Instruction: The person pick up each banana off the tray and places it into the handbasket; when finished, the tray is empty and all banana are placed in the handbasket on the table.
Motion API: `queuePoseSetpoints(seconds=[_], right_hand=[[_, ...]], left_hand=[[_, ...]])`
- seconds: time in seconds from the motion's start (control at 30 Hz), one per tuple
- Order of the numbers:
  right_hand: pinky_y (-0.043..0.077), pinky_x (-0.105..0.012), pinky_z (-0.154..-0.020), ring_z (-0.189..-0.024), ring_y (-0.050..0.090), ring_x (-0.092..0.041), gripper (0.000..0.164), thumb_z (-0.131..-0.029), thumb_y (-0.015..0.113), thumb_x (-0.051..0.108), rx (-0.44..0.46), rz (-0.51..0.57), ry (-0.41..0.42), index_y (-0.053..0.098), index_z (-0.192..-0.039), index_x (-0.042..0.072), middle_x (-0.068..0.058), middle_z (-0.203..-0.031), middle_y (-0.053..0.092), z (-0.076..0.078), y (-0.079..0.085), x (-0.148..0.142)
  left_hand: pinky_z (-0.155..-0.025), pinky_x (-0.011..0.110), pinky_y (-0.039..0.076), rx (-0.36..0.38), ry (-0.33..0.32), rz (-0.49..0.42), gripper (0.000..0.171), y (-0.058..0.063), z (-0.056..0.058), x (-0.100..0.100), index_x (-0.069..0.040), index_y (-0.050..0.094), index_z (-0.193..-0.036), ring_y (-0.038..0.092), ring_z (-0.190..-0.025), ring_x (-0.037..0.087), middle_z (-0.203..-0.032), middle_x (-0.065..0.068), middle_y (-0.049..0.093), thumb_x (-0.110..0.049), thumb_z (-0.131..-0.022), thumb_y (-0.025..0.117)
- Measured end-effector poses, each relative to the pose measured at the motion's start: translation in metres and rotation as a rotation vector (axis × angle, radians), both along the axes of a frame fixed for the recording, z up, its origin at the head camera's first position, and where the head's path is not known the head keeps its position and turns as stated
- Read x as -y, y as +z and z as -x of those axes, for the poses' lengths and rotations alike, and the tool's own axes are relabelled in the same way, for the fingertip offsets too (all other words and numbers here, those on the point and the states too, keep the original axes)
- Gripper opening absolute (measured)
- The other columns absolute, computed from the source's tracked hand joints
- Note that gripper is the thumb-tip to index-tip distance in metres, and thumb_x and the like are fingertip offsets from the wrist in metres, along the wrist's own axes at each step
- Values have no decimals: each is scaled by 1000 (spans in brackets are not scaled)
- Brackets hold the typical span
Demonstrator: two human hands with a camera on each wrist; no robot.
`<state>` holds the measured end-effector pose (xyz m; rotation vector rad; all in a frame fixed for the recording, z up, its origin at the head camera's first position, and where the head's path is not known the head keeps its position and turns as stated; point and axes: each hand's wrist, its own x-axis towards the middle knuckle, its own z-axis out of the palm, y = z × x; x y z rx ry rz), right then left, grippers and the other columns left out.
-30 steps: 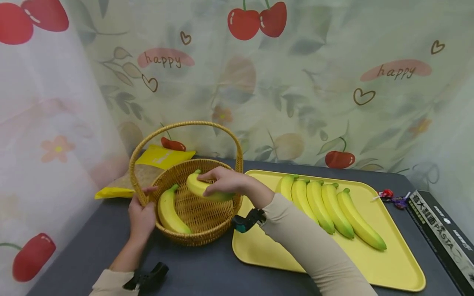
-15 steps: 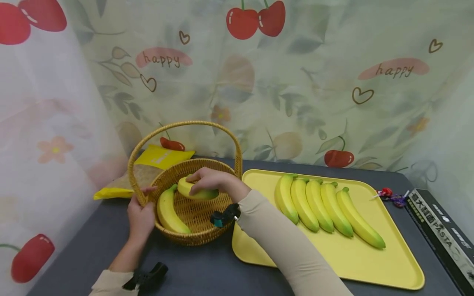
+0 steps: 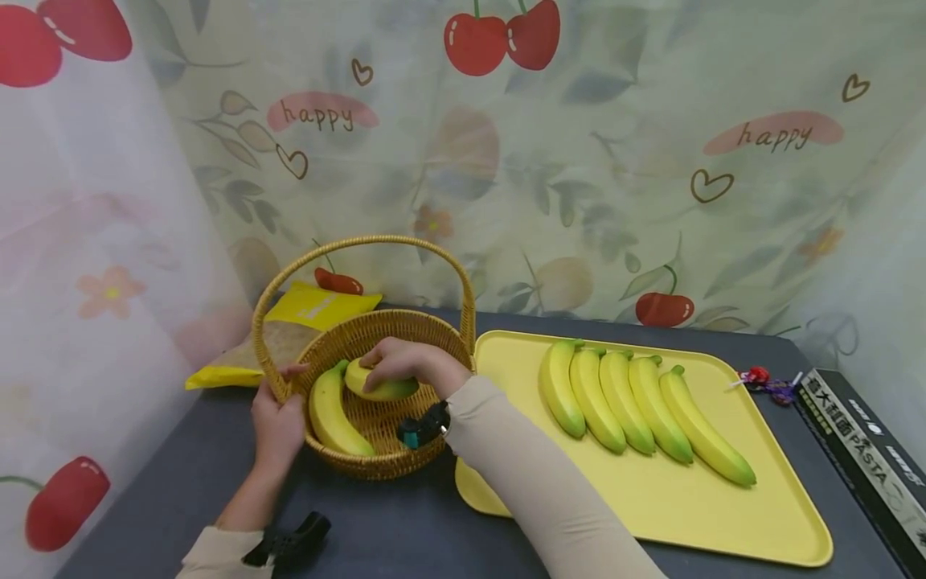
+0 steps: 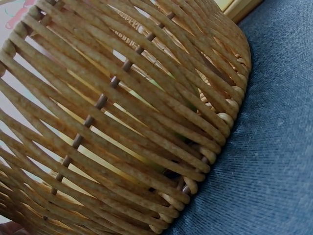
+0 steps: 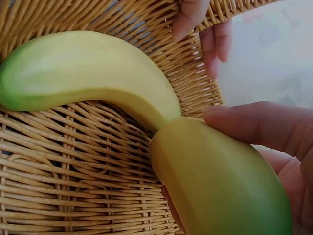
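My left hand (image 3: 278, 420) grips the left side of the wicker basket (image 3: 391, 464), at the rim where the arched handle begins. Inside the basket my right hand (image 3: 405, 363) holds a banana (image 3: 383, 392) between thumb and fingers, and in the right wrist view that banana (image 5: 220, 181) touches the end of another. This other banana (image 3: 334, 414) lies along the basket's left inner wall. The left wrist view is filled by the basket's woven side (image 4: 122, 107), with only a sliver of hand at its lower left corner.
To the right, a yellow tray (image 3: 767, 531) bears a row of several bananas (image 3: 637, 402). Behind the basket lies a yellow bag (image 3: 318, 305). Wrapped lollipops (image 3: 767, 386) and a black pasta box (image 3: 868, 458) are at the right edge. A printed curtain (image 3: 506, 201) hangs behind.
My right hand has moved left and a little lower into the basket with its banana, up to the other banana. The left hand has kept its hold on the basket.
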<state>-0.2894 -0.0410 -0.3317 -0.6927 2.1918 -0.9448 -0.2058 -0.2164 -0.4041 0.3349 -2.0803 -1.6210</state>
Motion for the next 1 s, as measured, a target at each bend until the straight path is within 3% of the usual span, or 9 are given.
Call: queuePoseSetpoints(seconds=[0.13,0.3,0.37,0.53,0.63,0.73,0.83,0.9,1.0], right_hand=[[41,-19,-74,-108,49,-11,57,-85,64,13,4,-21,-1,44,-138,7,-5,-145,42,1,0,4],[43,-22,-89,-123,46,-14,61,-82,66,11,16,-38,6,43,-138,6,-7,-146,41,2,-2,8],[44,-24,-91,-120,48,-14,62,-82,67,10,29,-47,-5,42,-139,5,-7,-146,41,2,-4,10],[51,-28,-80,-91,55,-13,60,-84,66,8,103,-49,-63,42,-138,0,-13,-142,41,0,-12,15],[53,-29,-79,-93,59,-18,59,-83,67,4,141,-27,-105,42,-136,-3,-16,-137,43,-1,-18,16],[54,-31,-79,-92,60,-21,39,-81,68,3,141,-16,-122,52,-116,-8,-16,-115,52,-1,-22,17],[53,-27,-71,-72,56,-16,17,-81,69,4,133,-15,-129,53,-82,-1,-7,-81,50,-1,-23,17],[50,-23,-62,-55,45,-12,32,-81,70,7,115,-33,-122,42,-64,8,1,-62,35,0,-24,17],[40,-20,-52,-44,29,-9,48,-80,71,12,82,-66,-101,31,-54,12,5,-52,21,0,-25,16]], left_hand=[[-91,23,29,-9,2,3,42,1,-1,0,0,55,-117,44,-123,21,-120,13,58,13,-82,36],[-89,21,29,-13,3,16,42,2,-1,0,1,55,-117,45,-122,23,-120,15,58,13,-81,37],[-90,22,29,-11,5,16,42,2,-1,0,1,55,-117,45,-123,23,-120,15,59,13,-81,37],[-93,23,29,2,5,6,42,2,0,0,0,55,-117,44,-124,22,-120,15,59,12,-81,37],[-91,22,28,10,0,-2,42,2,0,-1,0,55,-117,44,-124,22,-121,14,58,12,-82,37],[-89,20,28,5,-3,-7,41,2,-1,0,0,55,-117,44,-124,21,-121,15,59,12,-82,37],[-89,20,28,0,-5,-10,41,2,-2,0,1,55,-116,44,-124,21,-121,15,59,12,-82,37],[-89,20,28,2,-5,-7,41,2,-2,0,1,55,-117,44,-124,21,-121,15,59,12,-82,37],[-89,20,28,1,-5,-7,41,2,-2,0,1,55,-117,44,-123,21,-120,14,58,12,-82,37]])
